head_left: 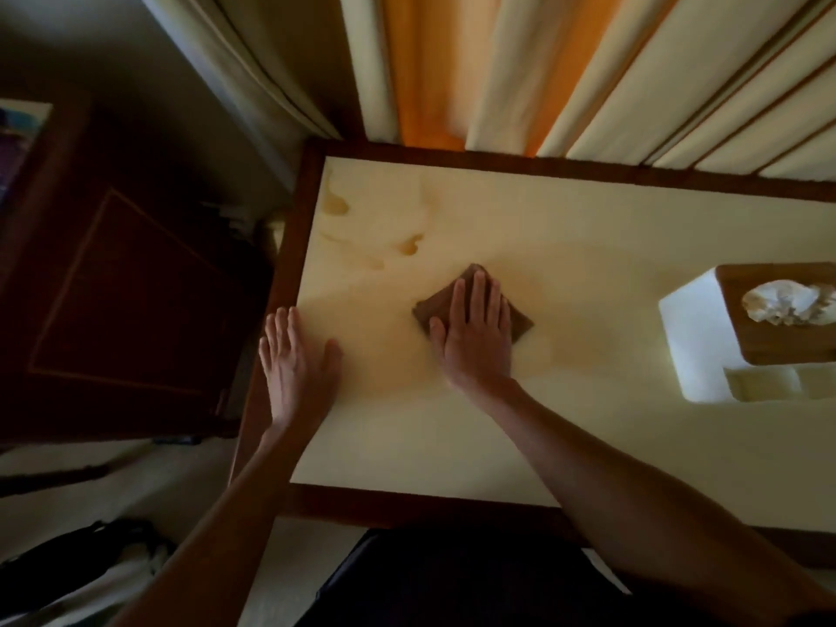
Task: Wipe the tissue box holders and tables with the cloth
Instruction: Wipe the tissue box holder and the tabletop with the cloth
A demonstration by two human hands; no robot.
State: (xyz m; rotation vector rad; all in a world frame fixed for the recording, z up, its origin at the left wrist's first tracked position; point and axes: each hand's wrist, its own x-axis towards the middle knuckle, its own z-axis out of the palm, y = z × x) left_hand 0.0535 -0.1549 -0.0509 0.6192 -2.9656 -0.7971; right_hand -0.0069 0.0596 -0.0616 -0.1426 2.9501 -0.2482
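Fingers [479,296] of the right hand [475,337] lie straight and close together, pressing flat on the brown cloth [520,323] near the middle of the cream desk [452,436]. Left hand [296,359] rests palm-down at the desk's left edge, fingers straight, thumb spread out. Both forearms reach in from below. The white tissue box holder [692,332] sits well apart on the right.

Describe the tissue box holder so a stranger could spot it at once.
Start at the cream table with the dark wood border, in front of the curtains. On its right side, apart from the right hand pressing the brown cloth, stands the tissue box holder: the only white block, wooden-topped, with tissue poking out.
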